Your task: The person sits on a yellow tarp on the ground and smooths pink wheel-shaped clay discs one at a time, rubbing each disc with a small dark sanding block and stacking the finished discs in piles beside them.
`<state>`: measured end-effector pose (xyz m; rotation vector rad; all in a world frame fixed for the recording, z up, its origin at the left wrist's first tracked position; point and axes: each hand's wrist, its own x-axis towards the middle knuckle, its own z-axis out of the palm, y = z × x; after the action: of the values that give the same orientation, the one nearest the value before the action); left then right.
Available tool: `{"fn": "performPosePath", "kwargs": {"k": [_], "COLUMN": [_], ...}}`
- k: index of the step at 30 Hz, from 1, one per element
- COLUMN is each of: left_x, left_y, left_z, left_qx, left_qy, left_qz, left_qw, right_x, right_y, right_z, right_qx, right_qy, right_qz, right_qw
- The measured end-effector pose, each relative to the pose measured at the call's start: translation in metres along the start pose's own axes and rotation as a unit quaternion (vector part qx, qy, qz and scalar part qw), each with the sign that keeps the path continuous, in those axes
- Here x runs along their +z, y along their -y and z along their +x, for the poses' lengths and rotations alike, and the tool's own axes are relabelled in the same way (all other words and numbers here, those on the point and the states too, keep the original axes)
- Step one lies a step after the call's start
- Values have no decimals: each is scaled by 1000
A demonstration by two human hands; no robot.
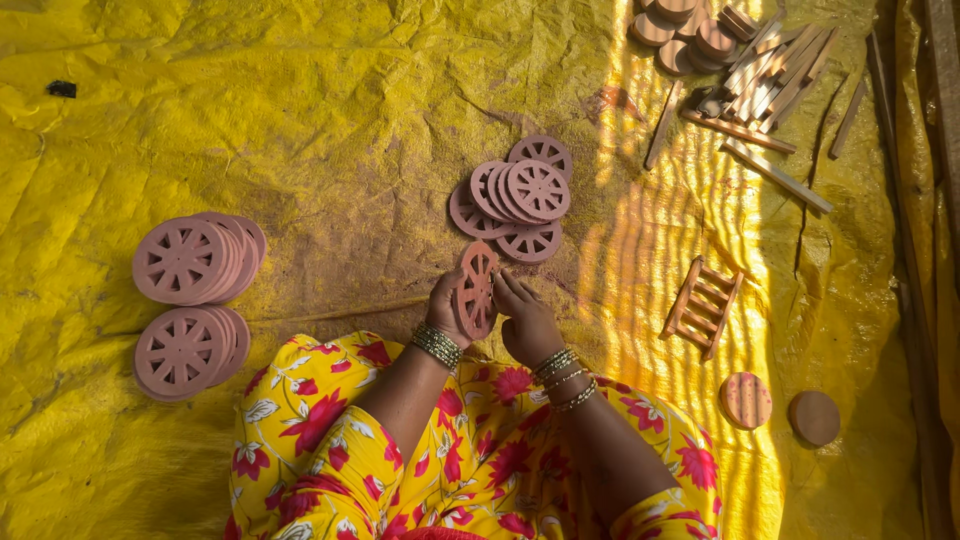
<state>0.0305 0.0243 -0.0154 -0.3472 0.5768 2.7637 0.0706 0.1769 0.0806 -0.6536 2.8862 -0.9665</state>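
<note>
A: Wheel (476, 290) sits lower centre of frame, on edge, long axis near vertical, pinched between both hands.

B: Grip?

A: Left hand (447, 310) and right hand (527, 322) both clasp it, equally near. Loose wheel pile (515, 200) just above; open yellow sheet (330, 120) lies left.

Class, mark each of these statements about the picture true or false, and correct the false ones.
1. Both hands hold one spoked wheel between them. True: left hand, right hand.
2. The sheet on the ground is blue. False: it is yellow.
3. Two stacks of wheels lie to the person's left. True.
4. The small ladder-like frame lies on the person's lap. False: it lies on the sheet, to the right.
5. The loose wheel pile lies beyond the hands. True.
</note>
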Motion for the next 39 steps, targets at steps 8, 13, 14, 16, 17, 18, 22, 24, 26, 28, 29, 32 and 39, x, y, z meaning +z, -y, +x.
{"fn": "performPosePath", "kwargs": {"k": [8,13,14,16,17,18,22,24,26,28,29,32,39], "left_x": [-16,-9,-7,-4,-3,-2,-8,-16,-22,-27,-27,-20,5], "left_y": [-12,-10,-12,-16,-17,-17,-13,-12,-10,-10,-10,-12,-6], "left_z": [9,0,-2,-5,-6,-5,3,8,9,9,8,4,-13], "left_qx": [21,21,19,16,24,31,37,33,28,20,23,62,-16], "left_qy": [11,2,14,35,29,24,-10,-3,2,0,-13,19,119], "left_qz": [-16,-15,-13,-12,-6,-3,12,6,6,18,38,109,52], "left_qw": [1000,1000,1000,999,999,999,999,999,1000,1000,999,992,991], "right_x": [25,15,13,12,11,9,0,-2,0,6,10,20,7], "right_y": [10,4,5,11,14,15,15,15,18,22,23,18,-21], "right_z": [-25,-10,-11,-19,-24,-27,-27,-21,-18,-19,-21,-26,-23], "right_qx": [-113,-21,-50,-109,-106,-104,-70,-116,-146,-158,-146,-108,172], "right_qy": [-11,-23,-42,-78,-72,-65,-23,-69,-100,-122,-116,-98,17], "right_qz": [78,42,21,-18,10,36,302,158,69,45,41,99,660], "right_qw": [991,999,998,991,992,992,951,978,982,979,982,984,731]}}
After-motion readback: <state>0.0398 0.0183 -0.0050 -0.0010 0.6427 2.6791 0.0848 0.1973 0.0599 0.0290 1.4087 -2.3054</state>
